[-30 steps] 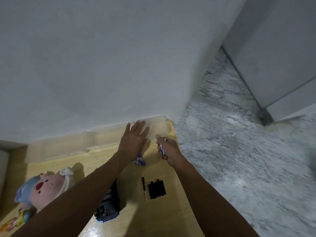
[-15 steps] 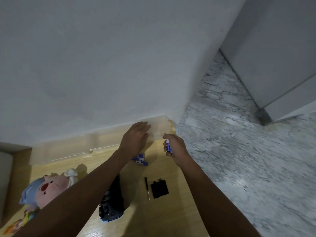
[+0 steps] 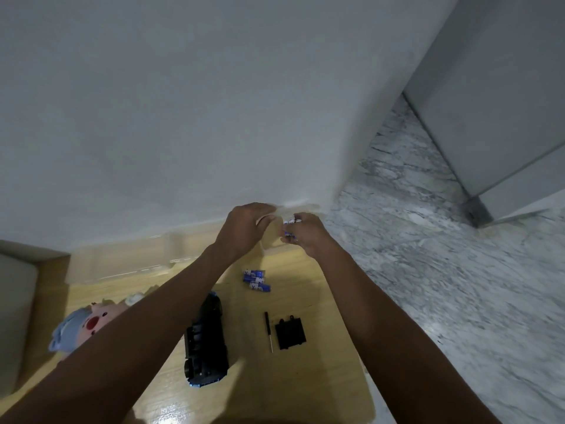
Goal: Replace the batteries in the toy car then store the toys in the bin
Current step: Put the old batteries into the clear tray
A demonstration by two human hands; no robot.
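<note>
Nearest on the wooden table (image 3: pixel 305 390) lies the dark toy car (image 3: pixel 205 341), turned so its open battery bay faces up, partly under the left forearm. Just to its right lie a thin screwdriver (image 3: pixel 268 331) and, beside that, the black battery cover (image 3: pixel 290 332), apart from the car. At the left edge a plush pig (image 3: pixel 82 324) with a blue cap lies on the table, half hidden by the arm. Further on, a small cluster of blue batteries (image 3: pixel 256 280) rests on the wood between the two forearms. Beyond them, at the table's far edge by the white wall (image 3: pixel 183 102), a clear plastic bin (image 3: pixel 122 258) stands along the wall. The right hand (image 3: pixel 305 232) is curled around a few blue batteries (image 3: pixel 291 222), held above the bin's right end. The left hand (image 3: pixel 244 229) is close beside it with fingers bent toward those batteries; whether it grasps anything cannot be told. Grey marble floor (image 3: pixel 443 270) lies to the right.
</note>
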